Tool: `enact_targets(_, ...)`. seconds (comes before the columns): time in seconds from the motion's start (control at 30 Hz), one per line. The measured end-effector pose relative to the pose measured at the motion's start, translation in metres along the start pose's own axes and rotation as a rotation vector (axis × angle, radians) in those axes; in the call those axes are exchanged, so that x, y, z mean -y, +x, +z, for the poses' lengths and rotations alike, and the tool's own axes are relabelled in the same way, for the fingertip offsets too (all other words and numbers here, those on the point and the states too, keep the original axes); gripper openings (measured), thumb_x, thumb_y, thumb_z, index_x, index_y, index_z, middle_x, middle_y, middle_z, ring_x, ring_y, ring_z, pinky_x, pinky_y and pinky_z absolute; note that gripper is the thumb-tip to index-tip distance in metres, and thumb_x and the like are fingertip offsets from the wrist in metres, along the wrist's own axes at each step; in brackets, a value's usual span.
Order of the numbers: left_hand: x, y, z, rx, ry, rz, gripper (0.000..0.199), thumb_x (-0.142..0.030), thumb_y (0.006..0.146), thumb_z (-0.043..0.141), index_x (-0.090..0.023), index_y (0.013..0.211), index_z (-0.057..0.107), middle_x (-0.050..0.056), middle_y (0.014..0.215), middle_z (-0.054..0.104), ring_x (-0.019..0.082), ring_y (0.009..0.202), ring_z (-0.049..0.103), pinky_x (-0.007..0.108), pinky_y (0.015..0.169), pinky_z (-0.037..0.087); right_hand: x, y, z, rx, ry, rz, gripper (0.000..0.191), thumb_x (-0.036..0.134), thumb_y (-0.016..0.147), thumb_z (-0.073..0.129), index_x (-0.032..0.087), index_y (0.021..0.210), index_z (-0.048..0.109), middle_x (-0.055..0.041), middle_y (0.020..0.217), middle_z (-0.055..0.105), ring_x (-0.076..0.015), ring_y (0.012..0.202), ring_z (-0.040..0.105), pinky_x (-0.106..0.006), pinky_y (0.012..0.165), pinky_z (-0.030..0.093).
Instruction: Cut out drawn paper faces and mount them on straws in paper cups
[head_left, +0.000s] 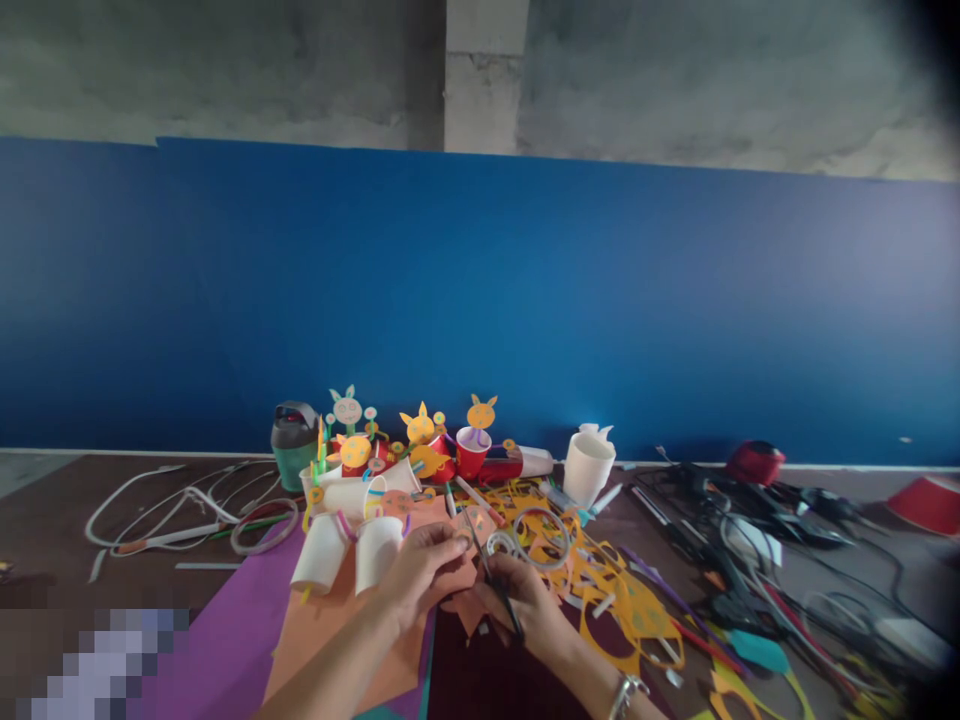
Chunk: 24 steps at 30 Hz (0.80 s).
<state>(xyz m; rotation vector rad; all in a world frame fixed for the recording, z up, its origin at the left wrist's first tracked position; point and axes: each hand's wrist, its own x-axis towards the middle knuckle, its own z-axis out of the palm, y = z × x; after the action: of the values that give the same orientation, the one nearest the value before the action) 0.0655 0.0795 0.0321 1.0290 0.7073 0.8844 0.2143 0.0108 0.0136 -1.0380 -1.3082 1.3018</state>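
Note:
Near the table's front edge, my left hand (421,568) pinches a small piece of orange paper, partly hidden by the fingers. My right hand (529,600) is closed around dark-handled scissors (477,540), whose blades point up and away, close to the left fingertips. An orange paper scrap (466,608) hangs or lies just below the two hands; I cannot tell which. Just left of my left hand are two upside-down white paper cups (319,552) with coloured pipe cleaners. They rest on orange paper sheets (352,645) over a purple sheet (225,625).
Paper cups with orange animal faces (420,425) stand at the back beside a green-grey container (295,445). A white cup (589,468) is right of them. Yellow paper offcuts (630,600) and tape rolls (541,540) lie to the right, then tangled cables (795,590). A blue panel (480,300) closes the back.

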Motion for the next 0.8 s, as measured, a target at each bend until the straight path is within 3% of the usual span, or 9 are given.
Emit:
enact_targets(0.53,-0.004,0.0,-0.002,-0.019,0.083,-0.002,0.021,-0.031,0.064,0.076,-0.015,0.059,0.063,-0.003,0.052,0.053,0.009,0.052,0.044,0.021,0.052,0.031,0.001,0.0,-0.001,-0.018,-0.021,-0.013,0.035,0.044,0.071,0.07,0.017,0.067,0.048,0.0105,0.043,0.039,-0.0025,0.033,0.03,-0.016,0.033,0.021)
enact_targets(0.8,-0.004,-0.001,-0.005,0.014,0.109,-0.005,0.015,-0.027,0.067,0.073,-0.014,0.064,0.065,-0.003,0.057,0.053,0.009,0.056,0.045,0.02,0.056,0.032,-0.003,-0.001,-0.001,0.009,-0.021,0.007,0.033,0.045,0.072,0.068,0.016,0.072,0.051,0.0086,0.046,0.046,-0.0042,0.031,0.037,-0.015,0.032,0.028)
